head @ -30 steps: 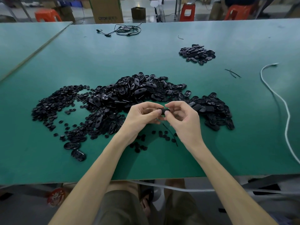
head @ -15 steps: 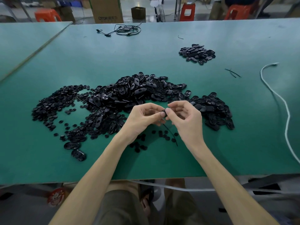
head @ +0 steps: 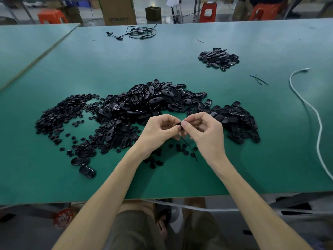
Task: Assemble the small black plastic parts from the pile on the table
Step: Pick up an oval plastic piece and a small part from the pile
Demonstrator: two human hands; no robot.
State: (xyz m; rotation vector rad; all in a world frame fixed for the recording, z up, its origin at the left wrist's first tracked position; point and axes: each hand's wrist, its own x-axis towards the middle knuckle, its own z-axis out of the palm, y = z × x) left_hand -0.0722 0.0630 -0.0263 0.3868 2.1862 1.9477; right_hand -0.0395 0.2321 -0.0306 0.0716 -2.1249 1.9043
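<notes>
Soft overhead light lies evenly on the green table, with a pale sheen across its far half and faint, blurred shadows beside the forearms at its near edge. Under the table it is dim. The table's edges bow with wide-angle distortion, and detail softens beyond them.

Black plastic parts, green table, white cable, orange stools
</notes>
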